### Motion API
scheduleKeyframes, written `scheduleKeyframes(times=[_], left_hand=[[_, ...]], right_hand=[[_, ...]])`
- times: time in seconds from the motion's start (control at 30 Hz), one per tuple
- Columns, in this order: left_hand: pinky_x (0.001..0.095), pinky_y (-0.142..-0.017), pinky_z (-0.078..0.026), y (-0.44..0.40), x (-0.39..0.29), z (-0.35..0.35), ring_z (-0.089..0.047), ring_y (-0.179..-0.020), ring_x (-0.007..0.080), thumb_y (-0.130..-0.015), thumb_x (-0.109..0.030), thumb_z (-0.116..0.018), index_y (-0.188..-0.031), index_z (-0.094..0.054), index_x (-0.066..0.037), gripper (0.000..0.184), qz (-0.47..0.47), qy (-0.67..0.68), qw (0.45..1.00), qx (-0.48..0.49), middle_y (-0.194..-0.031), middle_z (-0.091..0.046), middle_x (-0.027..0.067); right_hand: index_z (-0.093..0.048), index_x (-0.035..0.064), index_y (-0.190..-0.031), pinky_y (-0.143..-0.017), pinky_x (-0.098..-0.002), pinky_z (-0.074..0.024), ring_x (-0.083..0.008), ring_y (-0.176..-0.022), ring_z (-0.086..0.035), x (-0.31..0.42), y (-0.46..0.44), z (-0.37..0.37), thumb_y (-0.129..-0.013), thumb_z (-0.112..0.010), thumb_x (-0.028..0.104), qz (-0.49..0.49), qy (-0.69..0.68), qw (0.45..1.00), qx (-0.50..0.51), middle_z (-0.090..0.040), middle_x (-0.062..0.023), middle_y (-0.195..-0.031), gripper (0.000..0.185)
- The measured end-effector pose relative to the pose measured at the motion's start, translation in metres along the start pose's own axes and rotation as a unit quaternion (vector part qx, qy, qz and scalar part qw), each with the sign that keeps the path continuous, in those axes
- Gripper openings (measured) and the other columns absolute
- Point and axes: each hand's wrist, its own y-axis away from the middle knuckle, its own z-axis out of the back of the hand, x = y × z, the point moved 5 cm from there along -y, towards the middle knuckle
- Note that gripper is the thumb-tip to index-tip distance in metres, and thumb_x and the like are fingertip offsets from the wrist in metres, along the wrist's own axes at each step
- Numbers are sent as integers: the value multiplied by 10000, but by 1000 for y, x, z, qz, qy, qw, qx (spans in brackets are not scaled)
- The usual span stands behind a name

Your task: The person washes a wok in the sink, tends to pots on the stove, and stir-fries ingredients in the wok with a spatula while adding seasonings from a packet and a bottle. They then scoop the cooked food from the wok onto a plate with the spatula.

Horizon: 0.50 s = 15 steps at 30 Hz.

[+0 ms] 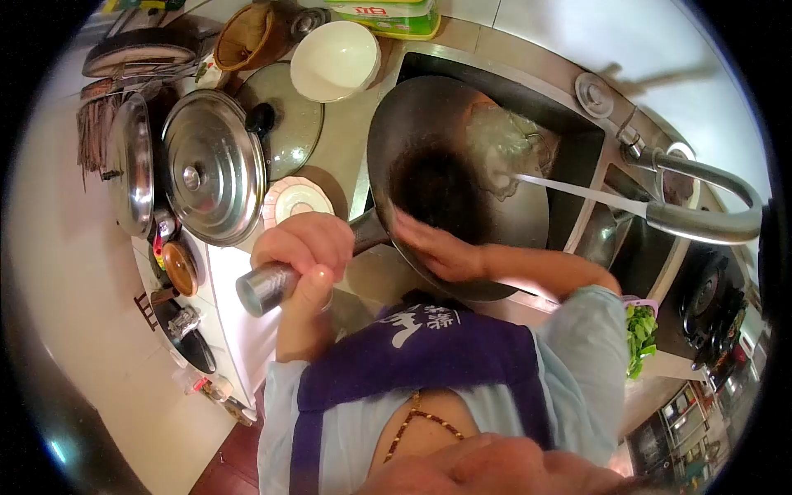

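A round, shiny metal lid (213, 165) stood near a glass lid (290, 136) with a black knob on the desk (346, 144), beside a fluted saucer (297, 200). The left hand (307, 249) was wrapped around the metal-ended handle (369, 232) of a wok (400, 157). Past a smooth white bowl (335, 61), the wok was over the black sink (569, 144), dark and deeply curved, water glistening inside. The right hand (439, 252) pressed flat within its near side, fingers straight; I cannot tell whether it held anything. Rightmost, a curved metal faucet (716, 227) poured a stream.
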Motion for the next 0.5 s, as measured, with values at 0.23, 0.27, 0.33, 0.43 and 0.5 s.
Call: scheduleKeyframes(times=[0.23,0.27,0.33,0.43,0.5], left_hand=[[312,-525,-373,-3,1,0,-443,-518,155,-765,-32,-643,-757,-438,-98,215,-14,-1,1000,3,-610,-490,33],[312,-525,-375,-2,1,0,-445,-518,156,-768,-37,-646,-759,-439,-99,216,-12,1,1000,2,-608,-490,33],[311,-524,-376,-1,2,1,-448,-518,156,-771,-49,-654,-763,-439,-101,221,-11,-1,1000,1,-605,-489,33],[307,-517,-375,-2,3,-1,-451,-516,154,-774,-71,-669,-766,-440,-104,231,-12,-8,1000,-7,-604,-490,31],[301,-506,-372,-3,2,-4,-452,-514,153,-776,-83,-676,-766,-441,-104,236,-15,-8,1000,-16,-605,-492,30]], right_hand=[[-222,124,-1433,-1094,-466,-257,-413,-1267,-342,-70,87,64,-843,-504,-9,-359,122,923,67,-286,-215,-1416,668],[-217,116,-1431,-1079,-456,-270,-417,-1273,-331,-99,76,81,-825,-501,-25,-410,170,895,35,-262,-231,-1420,684],[-199,120,-1429,-1047,-420,-299,-412,-1307,-293,-168,56,100,-771,-506,-67,-391,364,845,21,-188,-268,-1444,750],[-233,77,-1419,-1092,-409,-239,-389,-1347,-223,-208,2,89,-713,-464,-134,-180,367,893,-191,-188,-249,-1458,772],[-227,70,-1433,-1136,-410,-136,-375,-1392,-122,-154,-40,59,-683,-393,-197,-129,163,954,-217,-136,-213,-1497,813]])
